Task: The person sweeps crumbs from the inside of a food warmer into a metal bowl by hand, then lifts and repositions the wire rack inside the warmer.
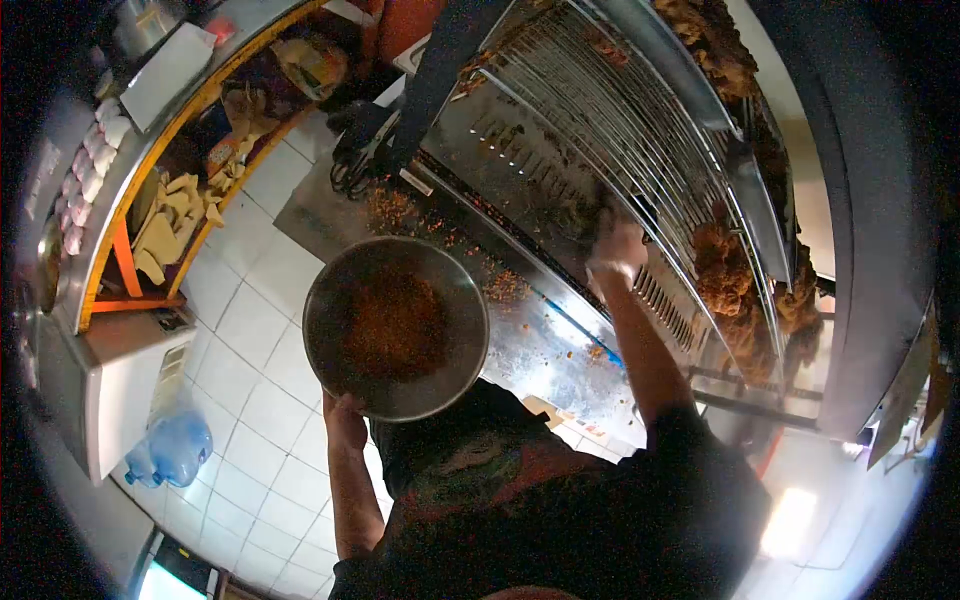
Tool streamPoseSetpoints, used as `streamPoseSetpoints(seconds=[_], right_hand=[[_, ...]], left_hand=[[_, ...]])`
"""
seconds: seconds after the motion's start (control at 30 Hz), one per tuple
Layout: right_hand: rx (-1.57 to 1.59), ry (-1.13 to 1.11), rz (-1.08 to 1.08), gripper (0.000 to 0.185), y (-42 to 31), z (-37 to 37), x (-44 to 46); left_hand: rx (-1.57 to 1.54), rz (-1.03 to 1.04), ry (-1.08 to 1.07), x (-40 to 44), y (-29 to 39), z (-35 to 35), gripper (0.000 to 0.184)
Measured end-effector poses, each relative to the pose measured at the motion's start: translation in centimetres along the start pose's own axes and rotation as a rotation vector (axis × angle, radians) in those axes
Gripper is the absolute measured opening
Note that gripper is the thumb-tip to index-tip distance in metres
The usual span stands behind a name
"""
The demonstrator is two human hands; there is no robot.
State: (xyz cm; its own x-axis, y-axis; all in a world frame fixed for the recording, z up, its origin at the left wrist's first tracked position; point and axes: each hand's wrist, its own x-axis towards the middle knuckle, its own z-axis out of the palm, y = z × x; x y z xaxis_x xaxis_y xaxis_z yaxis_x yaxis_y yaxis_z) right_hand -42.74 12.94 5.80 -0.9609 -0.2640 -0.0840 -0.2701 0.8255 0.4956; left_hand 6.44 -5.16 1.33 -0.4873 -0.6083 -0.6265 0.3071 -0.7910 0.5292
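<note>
My left hand (346,418) grips the near rim of a round metal bowl (462,345), thumb at the edge. Reddish-brown crumbs (398,322) cover the middle of the bowl. On the other side, my right hand (618,248) reaches over a slotted metal tray (668,308), beside a large wire rack (640,130). Motion smears its fingers, so what they touch or hold is unclear. Browned fried pieces (728,262) hang or rest behind the rack's bars. Orange crumbs (395,210) lie scattered on the metal ledge (312,212) beyond the bowl.
At left is a curved yellow-edged shelf (150,172) with pale flat pieces (168,228) inside. A white appliance (128,380) and a blue water jug (180,447) stand over white floor tiles (245,350). A dark post (440,90) rises near black-handled tools (352,172).
</note>
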Motion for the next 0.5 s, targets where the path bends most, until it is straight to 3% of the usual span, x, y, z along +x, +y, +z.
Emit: streamPoseSetpoints(seconds=[0.03,0.1,0.13,0.2,0.23,0.3,0.37,0.43,0.5], right_hand=[[0.054,-0.208,0.177,0.050,1.7,-3.5,-3.6],[0.864,-0.245,0.277,0.067,1.4,-12.3,-8.9],[0.558,0.260,-0.135,0.066,0.6,-8.6,-8.3],[0.209,0.744,-0.306,0.059,-1.1,-5.0,-7.5],[0.208,0.746,-0.310,0.059,-1.3,-5.5,-7.1],[0.690,0.039,-0.025,0.055,-2.4,-7.8,-6.0],[0.978,0.288,-0.148,0.052,-6.2,-8.7,-4.0],[-0.055,0.259,-0.421,0.042,-10.8,-11.5,0.1],[0.101,0.332,-0.511,0.041,-14.8,-12.1,4.8]], left_hand=[[0.029,-0.024,0.004,-0.4,0.0,0.1,0.066],[0.104,-0.007,0.032,-0.4,-0.9,0.0,0.066],[0.099,-0.016,0.042,-0.5,-1.3,-0.5,0.066],[-0.015,-0.028,0.054,-0.6,-1.6,-1.1,0.067],[-0.019,-0.027,0.056,-0.7,-1.6,-1.0,0.067],[0.024,-0.011,0.049,-0.8,-1.1,-0.3,0.068],[0.053,-0.022,0.077,-0.9,-1.1,-0.6,0.069],[0.081,-0.019,0.086,-0.8,-0.8,-0.1,0.070],[0.095,-0.060,0.110,-1.0,-0.2,1.4,0.071]])
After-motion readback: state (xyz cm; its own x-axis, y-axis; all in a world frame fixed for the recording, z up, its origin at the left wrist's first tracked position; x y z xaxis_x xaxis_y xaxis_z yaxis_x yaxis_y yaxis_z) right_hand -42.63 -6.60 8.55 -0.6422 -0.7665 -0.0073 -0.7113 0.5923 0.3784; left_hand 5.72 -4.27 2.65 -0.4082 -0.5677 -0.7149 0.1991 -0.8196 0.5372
